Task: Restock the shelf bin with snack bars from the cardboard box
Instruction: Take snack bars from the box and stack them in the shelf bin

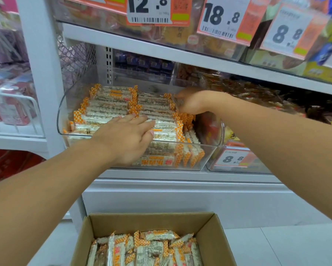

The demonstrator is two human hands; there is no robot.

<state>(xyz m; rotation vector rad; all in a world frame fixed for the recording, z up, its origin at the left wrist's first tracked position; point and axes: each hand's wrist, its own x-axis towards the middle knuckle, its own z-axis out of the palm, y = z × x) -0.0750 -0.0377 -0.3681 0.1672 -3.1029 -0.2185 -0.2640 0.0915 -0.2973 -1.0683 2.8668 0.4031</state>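
Where white shelving (pixel 161 178) stands, pale floor tiles (pixel 288 246), price tags (pixel 224 20).

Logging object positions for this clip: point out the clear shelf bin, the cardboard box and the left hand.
clear shelf bin (pixel 209 150): head view, bare front wall, right part.
cardboard box (pixel 151 221): head view, inner back wall.
left hand (pixel 123 139): head view, back of the hand.

You see snack bars (pixel 111 110) in clear shelf bin (pixel 205 154): white puffed filling, orange-white checkered wrapper ends, orange label stripe; same wrappers in brown cardboard box (pixel 217 237); white shelf frame (pixel 38 73); price tags (pixel 149 10) white with black digits, orange edge, green patch
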